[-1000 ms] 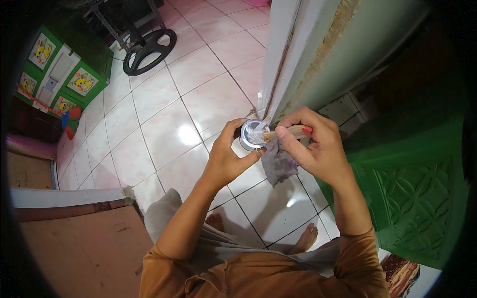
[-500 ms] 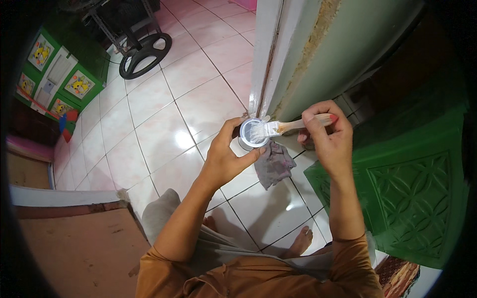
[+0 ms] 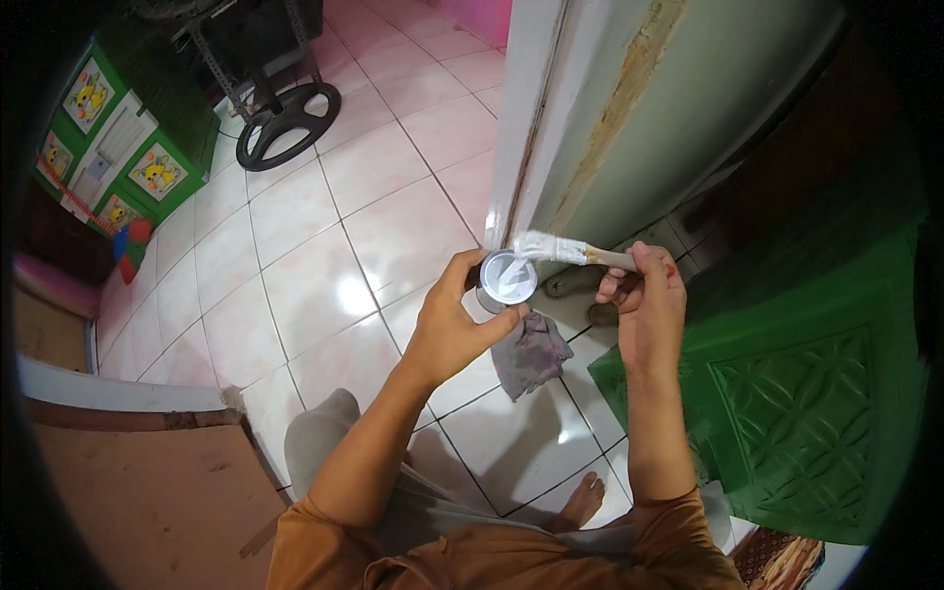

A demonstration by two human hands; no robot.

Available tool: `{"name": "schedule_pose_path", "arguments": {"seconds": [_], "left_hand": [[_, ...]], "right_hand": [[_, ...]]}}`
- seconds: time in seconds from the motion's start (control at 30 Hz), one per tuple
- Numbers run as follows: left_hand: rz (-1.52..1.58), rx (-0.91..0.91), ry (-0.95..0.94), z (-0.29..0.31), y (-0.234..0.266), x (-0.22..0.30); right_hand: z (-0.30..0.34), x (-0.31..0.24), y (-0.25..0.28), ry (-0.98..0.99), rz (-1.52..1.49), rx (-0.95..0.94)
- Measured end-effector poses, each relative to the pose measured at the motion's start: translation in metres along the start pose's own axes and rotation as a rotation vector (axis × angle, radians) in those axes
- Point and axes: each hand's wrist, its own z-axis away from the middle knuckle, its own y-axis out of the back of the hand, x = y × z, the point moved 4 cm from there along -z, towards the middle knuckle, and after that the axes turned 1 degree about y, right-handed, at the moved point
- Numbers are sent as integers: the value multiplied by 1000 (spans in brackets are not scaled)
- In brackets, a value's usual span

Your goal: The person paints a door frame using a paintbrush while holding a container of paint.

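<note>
My left hand (image 3: 454, 323) is wrapped round a small paint can (image 3: 508, 279), thumb on the near side and fingers on the far side. White paint shows inside it. In my right hand (image 3: 649, 305) is a paintbrush (image 3: 560, 249), gripped by its pale wooden handle. Its bristles, coated in white, point left and lie just above the can's far rim; whether they touch the rim I cannot tell. Beyond the can stands a white door frame (image 3: 536, 128). A grey rag (image 3: 531, 354) lies on the floor below the can.
White tiles (image 3: 305, 256) cover the floor. To the right is a green plastic piece with a diamond pattern (image 3: 796, 433). A pale green panel (image 3: 678, 108) rises behind the brush. Far left are a green cabinet (image 3: 157, 128) and a stand with a black base (image 3: 288, 126). A brown board (image 3: 147, 482) is at lower left.
The brush has come up out of the can, its bristles now above the far rim. My right hand has turned and lowered slightly. My left hand keeps hold of the can.
</note>
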Motion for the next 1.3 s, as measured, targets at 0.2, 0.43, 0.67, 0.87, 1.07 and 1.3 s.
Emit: {"name": "schedule_pose_path", "arguments": {"seconds": [0.2,0.43,0.67,0.87,1.07,1.3], "left_hand": [[-2,34,-11,-5,7,-10],[-19,72,-18,-2,21,-6],[-6,130,-98,3,39,-1],[43,177,-91,9,49,7],[67,204,-78,11,54,12],[18,196,-63,16,58,19]], "right_hand": [[7,-17,-20,473,230,15],[2,-12,-49,1086,779,-182],[-11,-24,-83,1338,843,-186],[-5,7,-73,1409,830,-165],[0,91,-29,1177,1014,-191],[-3,43,-53,1206,968,-142]]}}
